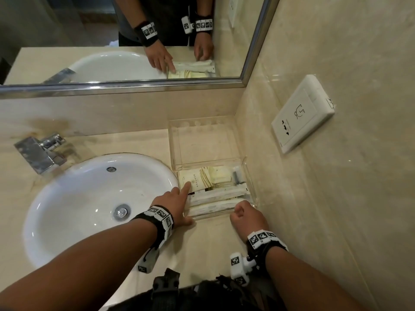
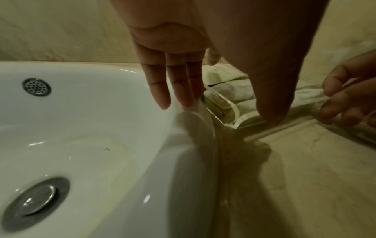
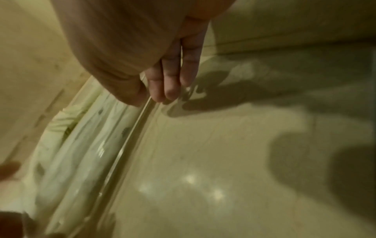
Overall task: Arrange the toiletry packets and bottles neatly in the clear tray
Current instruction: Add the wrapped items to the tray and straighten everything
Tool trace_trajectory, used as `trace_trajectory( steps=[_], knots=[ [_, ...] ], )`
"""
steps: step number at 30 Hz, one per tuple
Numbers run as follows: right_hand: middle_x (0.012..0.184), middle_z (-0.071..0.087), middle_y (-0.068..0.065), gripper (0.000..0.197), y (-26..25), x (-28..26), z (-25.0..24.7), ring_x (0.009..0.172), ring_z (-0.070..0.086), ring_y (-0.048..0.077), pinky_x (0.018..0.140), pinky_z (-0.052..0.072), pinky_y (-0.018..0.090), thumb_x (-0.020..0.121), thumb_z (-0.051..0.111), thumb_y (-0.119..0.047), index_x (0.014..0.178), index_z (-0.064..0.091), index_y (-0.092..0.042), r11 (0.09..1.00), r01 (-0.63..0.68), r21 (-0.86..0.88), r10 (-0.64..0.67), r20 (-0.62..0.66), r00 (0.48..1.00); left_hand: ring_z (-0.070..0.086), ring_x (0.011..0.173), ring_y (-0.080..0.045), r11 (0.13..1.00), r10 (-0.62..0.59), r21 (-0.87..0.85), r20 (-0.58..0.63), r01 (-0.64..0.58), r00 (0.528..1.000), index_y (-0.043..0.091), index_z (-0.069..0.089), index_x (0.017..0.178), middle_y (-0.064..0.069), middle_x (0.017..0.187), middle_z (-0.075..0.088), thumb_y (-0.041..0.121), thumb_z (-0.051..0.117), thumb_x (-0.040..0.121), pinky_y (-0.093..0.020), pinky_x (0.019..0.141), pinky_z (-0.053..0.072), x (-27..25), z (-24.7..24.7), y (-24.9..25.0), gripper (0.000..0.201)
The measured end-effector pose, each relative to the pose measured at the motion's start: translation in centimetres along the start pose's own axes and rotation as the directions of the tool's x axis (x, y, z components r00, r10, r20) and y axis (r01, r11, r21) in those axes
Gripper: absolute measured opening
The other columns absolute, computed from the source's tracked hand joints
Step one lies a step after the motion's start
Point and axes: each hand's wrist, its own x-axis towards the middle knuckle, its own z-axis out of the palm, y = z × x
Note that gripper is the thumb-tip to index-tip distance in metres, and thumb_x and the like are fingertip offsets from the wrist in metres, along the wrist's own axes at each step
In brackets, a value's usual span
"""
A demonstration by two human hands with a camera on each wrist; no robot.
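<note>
The clear tray stands on the counter in the wall corner, right of the basin. Its far compartment is bare. The near one holds a cream packet and long white packets lying side by side. My left hand spans the tray's near left corner, with the straight index finger touching the cream packet. Its thumb presses the tray's corner. My right hand pinches the near right rim between thumb and fingers. No bottles are visible.
A white basin with a chrome tap lies directly left of the tray. The tiled side wall with a socket plate runs close along the tray's right side. A mirror hangs above the back wall.
</note>
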Motion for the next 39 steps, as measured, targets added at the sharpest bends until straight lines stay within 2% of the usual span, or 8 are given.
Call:
trace_trajectory(
  steps=[5, 16, 19, 23, 26, 32, 35, 39],
  knots=[
    [0.059, 0.066, 0.0, 0.034, -1.1, 0.9, 0.4, 0.057, 0.06, 0.021, 0.06, 0.048, 0.03, 0.079, 0.052, -0.041, 0.056, 0.058, -0.017, 0.971, -0.143, 0.193, 0.128, 0.087, 0.988, 0.057, 0.114, -0.026, 0.999, -0.037, -0.032, -0.013, 0.037, 0.999, 0.023, -0.002, 0.152, -0.006, 0.134, 0.048, 0.075, 0.069, 0.064, -0.042, 0.083, 0.053, 0.3, 0.2, 0.0, 0.125],
    [0.058, 0.06, 0.007, 0.018, -1.5, 1.9, 0.6, 0.043, 0.045, 0.019, 0.044, 0.033, 0.025, 0.08, 0.052, -0.016, 0.066, 0.059, -0.006, 0.601, -0.46, 0.653, 0.353, 0.3, 0.886, 0.059, 0.111, -0.028, 0.994, -0.081, -0.079, 0.01, 0.082, 0.997, 0.022, -0.001, 0.151, -0.008, 0.133, 0.048, 0.068, 0.076, 0.063, -0.041, 0.083, 0.054, 0.7, 0.0, 0.2, 0.126],
    [0.074, 0.074, 0.011, 0.017, -1.3, 1.9, 0.8, 0.056, 0.059, 0.025, 0.055, 0.047, 0.031, 0.083, 0.057, -0.016, 0.079, 0.061, 0.0, 0.486, -0.518, 0.703, 0.375, 0.368, 0.851, 0.06, 0.11, -0.028, 0.993, -0.081, -0.078, 0.028, 0.083, 0.996, 0.028, -0.004, 0.151, -0.008, 0.133, 0.046, 0.068, 0.076, 0.062, -0.042, 0.082, 0.054, 0.9, 0.0, 0.2, 0.126],
    [0.078, 0.072, 0.015, 0.011, -2.2, 3.0, 0.9, 0.073, 0.064, 0.029, 0.083, 0.058, 0.043, 0.096, 0.051, -0.009, 0.097, 0.054, 0.002, 0.517, -0.51, 0.687, 0.357, 0.369, 0.858, 0.062, 0.104, -0.03, 0.994, -0.064, -0.084, 0.071, 0.07, 0.995, 0.043, -0.006, 0.148, -0.008, 0.13, 0.044, 0.067, 0.079, 0.057, -0.042, 0.079, 0.054, 1.3, -0.3, 0.4, 0.127],
    [0.05, 0.067, 0.005, 0.01, -2.4, 3.8, 1.1, 0.069, 0.063, 0.027, 0.07, 0.058, 0.033, 0.097, 0.05, -0.006, 0.089, 0.054, -0.001, 0.513, -0.522, 0.682, 0.385, 0.361, 0.85, 0.061, 0.105, -0.032, 0.994, -0.067, -0.077, 0.097, 0.074, 0.993, 0.044, -0.006, 0.149, -0.009, 0.131, 0.042, 0.067, 0.08, 0.057, -0.042, 0.077, 0.054, 1.6, -0.5, 0.6, 0.128],
    [0.07, 0.075, 0.012, 0.019, -2.1, 3.3, 0.3, 0.045, 0.059, 0.023, 0.044, 0.045, 0.022, 0.086, 0.055, -0.011, 0.072, 0.066, -0.003, 0.521, -0.514, 0.681, 0.398, 0.34, 0.852, 0.061, 0.103, -0.031, 0.995, -0.064, -0.072, 0.091, 0.071, 0.994, 0.044, -0.005, 0.149, -0.009, 0.129, 0.042, 0.068, 0.079, 0.057, -0.041, 0.075, 0.054, 1.9, -0.7, 0.3, 0.127],
    [0.083, 0.077, 0.016, 0.019, -2.4, 3.5, 0.3, 0.051, 0.062, 0.025, 0.05, 0.049, 0.026, 0.085, 0.055, -0.011, 0.084, 0.069, 0.002, 0.508, -0.493, 0.706, 0.394, 0.319, 0.862, 0.061, 0.102, -0.031, 0.996, -0.057, -0.068, 0.09, 0.064, 0.994, 0.044, -0.005, 0.148, -0.009, 0.129, 0.043, 0.069, 0.078, 0.056, -0.041, 0.076, 0.056, 2.1, -1.0, 0.1, 0.126],
    [0.06, 0.064, 0.005, 0.028, -3.2, 3.8, 0.0, 0.047, 0.053, 0.022, 0.055, 0.043, 0.028, 0.08, 0.059, -0.013, 0.053, 0.054, -0.014, 0.52, -0.48, 0.706, 0.411, 0.286, 0.866, 0.061, 0.103, -0.031, 0.995, -0.059, -0.071, 0.087, 0.065, 0.994, 0.044, -0.005, 0.148, -0.009, 0.13, 0.042, 0.07, 0.078, 0.055, -0.041, 0.077, 0.056, 2.4, -1.8, -0.3, 0.127]
  ],
)
